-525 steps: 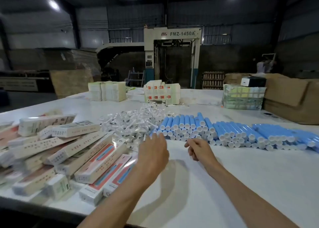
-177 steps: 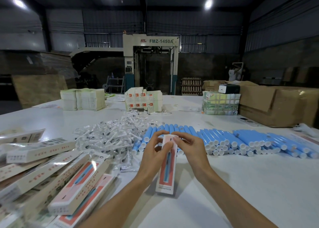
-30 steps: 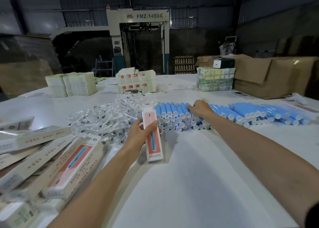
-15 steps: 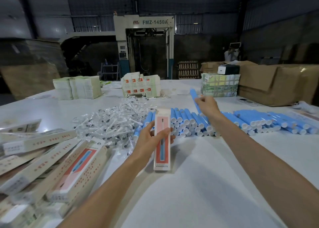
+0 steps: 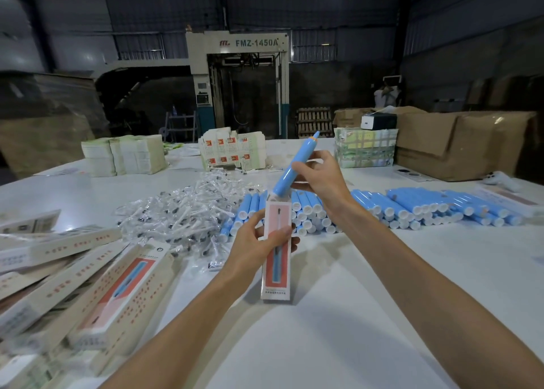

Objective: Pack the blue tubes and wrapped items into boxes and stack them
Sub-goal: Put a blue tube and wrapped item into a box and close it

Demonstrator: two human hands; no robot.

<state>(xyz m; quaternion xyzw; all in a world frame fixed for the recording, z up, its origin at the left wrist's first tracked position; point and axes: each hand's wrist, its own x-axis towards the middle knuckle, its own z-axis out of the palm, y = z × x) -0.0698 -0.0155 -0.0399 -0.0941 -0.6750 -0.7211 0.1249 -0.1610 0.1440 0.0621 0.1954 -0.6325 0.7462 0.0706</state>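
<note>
A smooth blue plastic tube (image 5: 294, 167) with a small orange tip is held tilted above the white desk (image 5: 353, 315), its lower end meeting the open top of one long, narrow cardboard box (image 5: 276, 259) printed in white and salmon red with a picture of a blue tube. The right hand (image 5: 319, 176), on an arm stretched forward from the lower right, has fingers and thumb curled round the tube's middle, the wrist bent inward. The left hand (image 5: 259, 241) grips the box's upper half, thumb laid across the printed front and fingers wrapped behind, keeping it nearly upright; whether its foot touches the desk cannot be told. Just behind both hands, loose blue tubes (image 5: 412, 209) with white round ends lie side by side in a long heaped row, too many to count. To their left sits one crinkled pile of clear-wrapped items (image 5: 182, 215), white sticks in glossy film. Matching printed boxes (image 5: 88, 285), more than six, lie scattered flat at the near left, blurred. Farther back stand two pale stacks of flat cartons (image 5: 123, 154), one red-marked carton stack (image 5: 232, 150), one film-wrapped bundle (image 5: 365, 147) and brown corrugated cases (image 5: 459, 144).
</note>
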